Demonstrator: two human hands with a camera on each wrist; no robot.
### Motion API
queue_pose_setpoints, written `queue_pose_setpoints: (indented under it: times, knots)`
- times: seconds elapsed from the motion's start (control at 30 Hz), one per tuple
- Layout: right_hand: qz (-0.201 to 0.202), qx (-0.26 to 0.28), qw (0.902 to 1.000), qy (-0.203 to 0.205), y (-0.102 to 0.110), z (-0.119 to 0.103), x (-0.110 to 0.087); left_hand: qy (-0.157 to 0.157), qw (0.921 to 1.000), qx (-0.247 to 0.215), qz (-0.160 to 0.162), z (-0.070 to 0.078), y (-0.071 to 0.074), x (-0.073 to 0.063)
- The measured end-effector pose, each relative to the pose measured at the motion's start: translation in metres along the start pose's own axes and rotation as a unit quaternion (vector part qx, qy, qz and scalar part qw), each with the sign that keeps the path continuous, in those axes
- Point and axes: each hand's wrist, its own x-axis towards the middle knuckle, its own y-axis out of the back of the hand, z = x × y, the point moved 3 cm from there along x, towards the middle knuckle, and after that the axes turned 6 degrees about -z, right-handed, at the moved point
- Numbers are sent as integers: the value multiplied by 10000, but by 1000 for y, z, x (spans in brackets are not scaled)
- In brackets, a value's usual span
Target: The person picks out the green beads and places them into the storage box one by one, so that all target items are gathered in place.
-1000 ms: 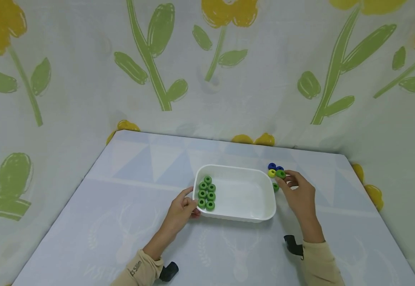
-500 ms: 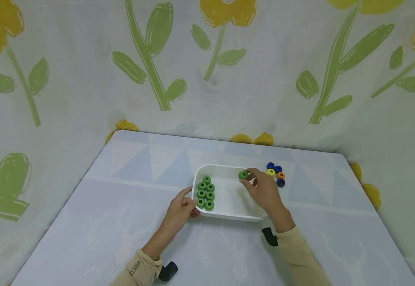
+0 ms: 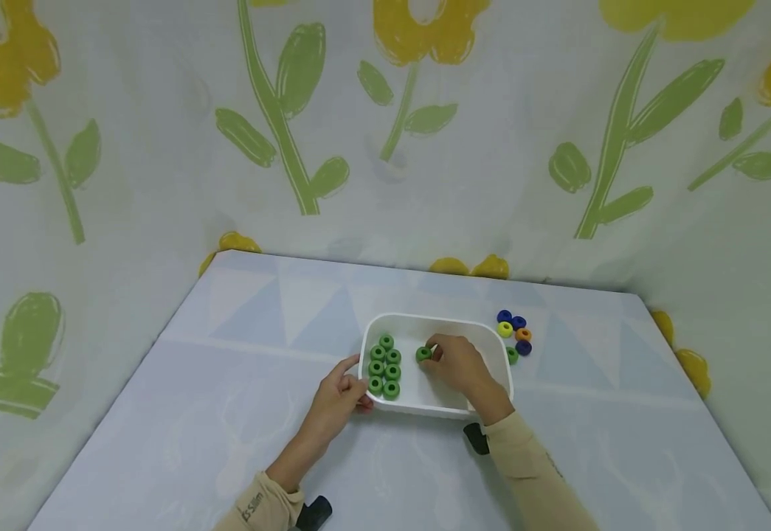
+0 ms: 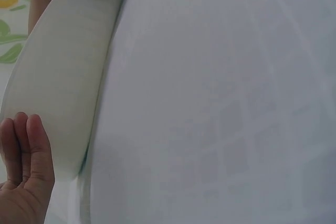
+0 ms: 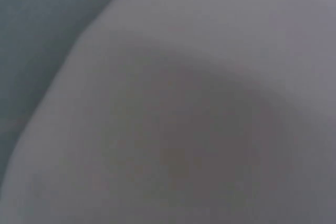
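In the head view, a white plastic tray (image 3: 438, 324) stands on the table with several green beads (image 3: 376, 368) grouped at its left end. My left hand (image 3: 333, 398) holds the tray's near left corner, thumb at the rim. The left wrist view shows fingers (image 4: 38, 145) of that hand against the tray's outer wall (image 4: 68, 66). My right hand (image 3: 458, 363) reaches over the tray's near rim and pinches another green bead (image 3: 423, 354) between thumb and fingers, right of the group. The right wrist view is blurred, with only pale surfaces showing.
Just right of the tray lie loose beads: two blue (image 3: 519, 322), one yellow (image 3: 505, 330), one orange (image 3: 523, 335), one dark purple (image 3: 523, 347) and one green (image 3: 513, 355). A patterned pale cloth covers the table (image 3: 239, 413); a flowered curtain (image 3: 465, 192) hangs behind.
My right hand has carried a green bead from the loose beads on the right leftward and down into the tray. My left hand has stayed at the tray's corner.
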Motion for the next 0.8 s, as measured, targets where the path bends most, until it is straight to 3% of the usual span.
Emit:
queue_pose_setpoints:
  times: [0.27, 0.5, 0.8]
  knots:
    - [-91, 370, 9991, 205, -4, -10, 3, 34, 10000, -18, 33, -1, 0, 1]
    - [-42, 323, 9973, 656, -8, -22, 5, 52, 10000, -2, 18, -1, 0, 1]
    - [-62, 259, 9964, 803, -10, -30, 4, 13, 10000, -32, -17, -1, 0, 1]
